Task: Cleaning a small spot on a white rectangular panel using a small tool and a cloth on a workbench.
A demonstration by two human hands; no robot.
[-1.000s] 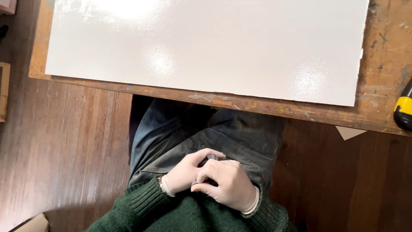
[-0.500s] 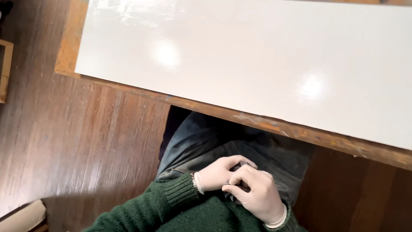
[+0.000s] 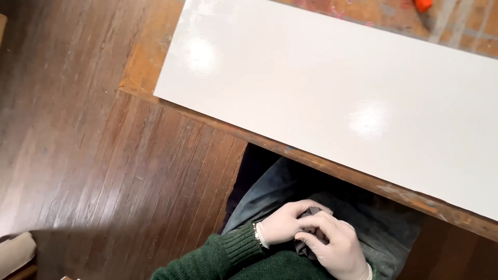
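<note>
Both my hands wear pale gloves and rest together on my lap over blue jeans. My left hand (image 3: pixel 284 223) comes out of a dark green knitted sleeve and closes on a small dark grey cloth (image 3: pixel 311 239). My right hand (image 3: pixel 338 248) overlaps it, fingers curled around the same cloth. A large glossy white board (image 3: pixel 332 93) lies flat on the worn wooden table (image 3: pixel 140 72) above my lap, apart from both hands.
Dark wooden floorboards (image 3: pixel 93 171) fill the left side. An orange object (image 3: pixel 423 5) sits on the paint-stained tabletop at the top right. A pale object (image 3: pixel 14 253) shows at the bottom left corner.
The view has swung left and tilted, so the board and table now slant across the upper right. My hands stay joined on my lap, still working the cloth.
</note>
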